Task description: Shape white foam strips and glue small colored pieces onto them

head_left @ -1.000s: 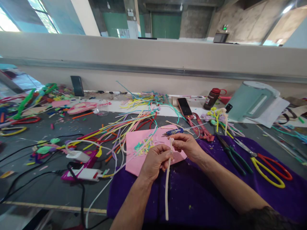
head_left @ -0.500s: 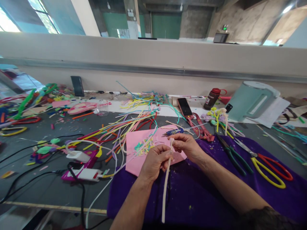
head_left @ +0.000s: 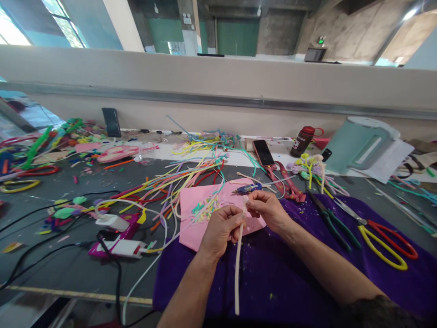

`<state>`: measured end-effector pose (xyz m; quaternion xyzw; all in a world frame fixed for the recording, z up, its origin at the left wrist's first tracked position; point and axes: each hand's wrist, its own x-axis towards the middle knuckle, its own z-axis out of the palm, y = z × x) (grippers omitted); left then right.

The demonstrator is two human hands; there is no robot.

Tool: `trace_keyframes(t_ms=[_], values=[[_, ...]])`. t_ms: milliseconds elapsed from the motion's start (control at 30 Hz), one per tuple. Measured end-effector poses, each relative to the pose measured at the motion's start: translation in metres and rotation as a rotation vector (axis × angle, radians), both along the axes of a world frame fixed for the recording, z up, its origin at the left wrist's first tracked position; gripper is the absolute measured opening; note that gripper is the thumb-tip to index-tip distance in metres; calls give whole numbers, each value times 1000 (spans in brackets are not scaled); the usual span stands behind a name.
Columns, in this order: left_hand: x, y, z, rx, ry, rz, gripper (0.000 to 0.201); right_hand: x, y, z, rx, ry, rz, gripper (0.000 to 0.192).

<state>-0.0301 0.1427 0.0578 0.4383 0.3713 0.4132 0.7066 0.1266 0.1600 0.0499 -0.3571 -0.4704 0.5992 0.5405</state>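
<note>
Head view: your left hand [head_left: 220, 228] and right hand [head_left: 268, 210] pinching cream pipe cleaner [head_left: 237, 269] top; light, bendy — grip near the tip.

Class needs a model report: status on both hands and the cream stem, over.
Left hand pinching cream pipe cleaner. Right hand pinching its top end. Nothing in between; purple cloth beneath.

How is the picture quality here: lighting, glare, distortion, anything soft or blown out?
Head view: even daylight, soft shadows on the purple cloth. The window at top left is blown out. Wide-angle bending curves the wall ledge and stretches the edges. The left hand, right hand and the cream strip they pinch are sharp; far clutter at left is slightly soft.
</note>
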Motion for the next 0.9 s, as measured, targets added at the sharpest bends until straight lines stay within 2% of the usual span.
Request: trace_keyframes(t_ms=[233, 500, 900], values=[[1, -1, -2, 43, 61, 21, 23, 0, 0, 1, -5, -59, -32, 17], [1, 0, 1, 21, 86, 43, 23, -2, -2, 2, -5, -88, 37, 21], [1, 0, -1, 25, 108, 33, 21, -4, -3, -1, -37, -12, 45, 19]])
